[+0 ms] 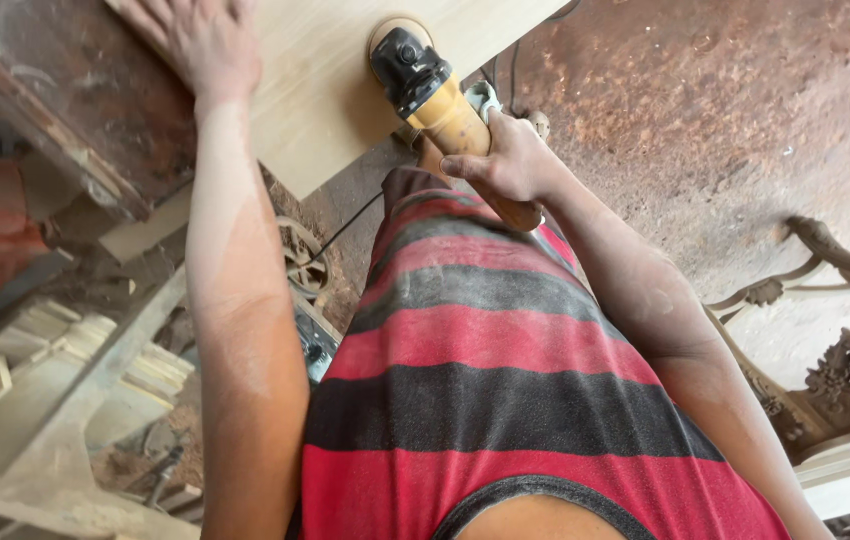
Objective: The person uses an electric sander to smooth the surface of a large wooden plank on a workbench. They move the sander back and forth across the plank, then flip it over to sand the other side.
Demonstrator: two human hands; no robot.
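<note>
Sander, yellow with a black head, sits disc-down on the pale wooden board, gripped around its body by the right hand. Just to the left, the left hand lies flat and spread on the same board. Below both arms hangs a red-and-grey striped shirt; carved wooden furniture stands well off beyond the right arm.
</note>
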